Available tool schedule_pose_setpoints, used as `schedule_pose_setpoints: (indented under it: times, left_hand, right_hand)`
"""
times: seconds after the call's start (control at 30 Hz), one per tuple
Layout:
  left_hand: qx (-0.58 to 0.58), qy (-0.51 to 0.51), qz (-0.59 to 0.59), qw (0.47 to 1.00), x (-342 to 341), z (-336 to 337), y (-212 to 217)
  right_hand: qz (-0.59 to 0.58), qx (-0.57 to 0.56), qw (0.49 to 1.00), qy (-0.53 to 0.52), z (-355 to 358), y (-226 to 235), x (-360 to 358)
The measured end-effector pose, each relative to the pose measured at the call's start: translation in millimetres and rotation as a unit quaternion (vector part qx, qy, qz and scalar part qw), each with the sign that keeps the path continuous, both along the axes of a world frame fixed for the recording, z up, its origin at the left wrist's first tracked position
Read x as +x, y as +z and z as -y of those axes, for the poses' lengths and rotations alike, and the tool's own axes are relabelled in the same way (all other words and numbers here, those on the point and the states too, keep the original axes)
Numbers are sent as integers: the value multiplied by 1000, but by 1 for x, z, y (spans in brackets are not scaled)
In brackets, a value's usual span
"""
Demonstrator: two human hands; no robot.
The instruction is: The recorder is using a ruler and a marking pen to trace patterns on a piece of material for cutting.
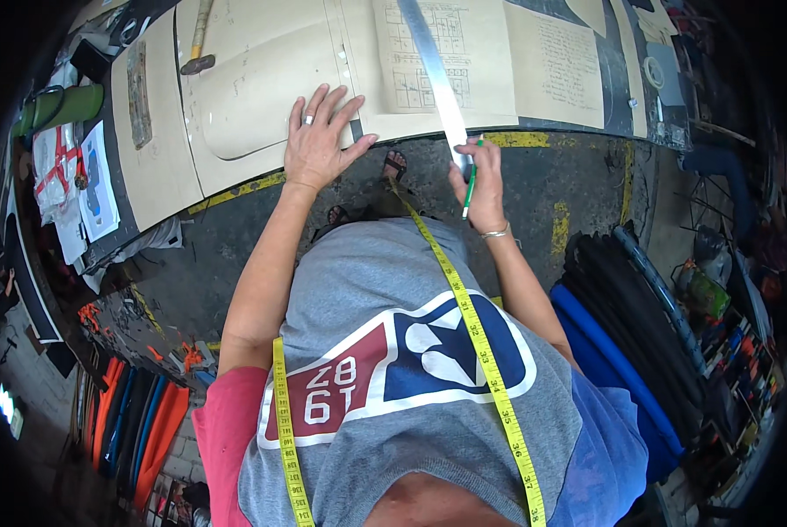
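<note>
My left hand (320, 145) lies flat with its fingers spread on a sheet of tan pattern paper (262, 79), close to the table's near edge. A ring shows on one finger. My right hand (485, 186) is closed round the near end of a long metal ruler (437, 75) and also holds a green pencil (471, 187). The ruler reaches away across a paper with hand-drawn tables (408, 61) and runs out of the picture's top. A yellow tape measure (477, 329) hangs round my neck, down over my grey shirt.
A hammer (198, 63) and a worn flat bar (139, 95) lie on the table's left part. A handwritten sheet (562, 66) and a tape roll (653, 72) are at the right. Dark and blue material rolls (617, 351) stand right of me; orange and dark rolls (159, 430) stand left.
</note>
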State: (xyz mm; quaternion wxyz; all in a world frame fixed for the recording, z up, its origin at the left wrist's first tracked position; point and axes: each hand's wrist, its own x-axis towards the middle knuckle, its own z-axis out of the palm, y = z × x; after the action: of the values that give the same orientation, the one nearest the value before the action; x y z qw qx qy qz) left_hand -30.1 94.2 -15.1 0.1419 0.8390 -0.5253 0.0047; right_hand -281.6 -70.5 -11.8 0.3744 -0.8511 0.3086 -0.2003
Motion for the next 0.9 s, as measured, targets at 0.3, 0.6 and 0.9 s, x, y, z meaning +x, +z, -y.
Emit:
schedule_pose_setpoints:
  times: [0.3, 0.6, 0.9]
  left_hand:
    - [-14, 20, -41, 999, -3, 9, 9]
    - [-34, -13, -48, 998, 23, 90, 33]
    - [42, -42, 5, 998, 52, 63, -6]
  right_hand:
    - [-25, -29, 999, -20, 17, 10, 0]
    - [-58, -6, 998, -1, 22, 24, 4]
    - [106, 56, 992, 30, 25, 41, 61]
